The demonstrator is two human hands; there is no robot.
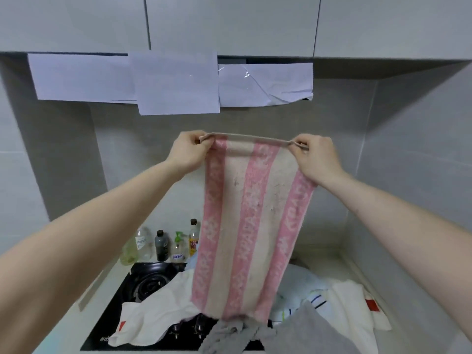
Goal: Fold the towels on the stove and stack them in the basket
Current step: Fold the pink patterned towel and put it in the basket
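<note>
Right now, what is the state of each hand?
Left hand: fingers pinch the top left corner of the pink striped towel.
Right hand: fingers pinch its top right corner.

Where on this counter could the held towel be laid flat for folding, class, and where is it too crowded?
Bare patches: the pale counter strip left of the black stove, and the uncovered left burner. Crowded: the bottles at the back wall, and the stove's middle and right, heaped with a white towel, grey towel and others. Both hands pinch the pink striped towel.
</note>
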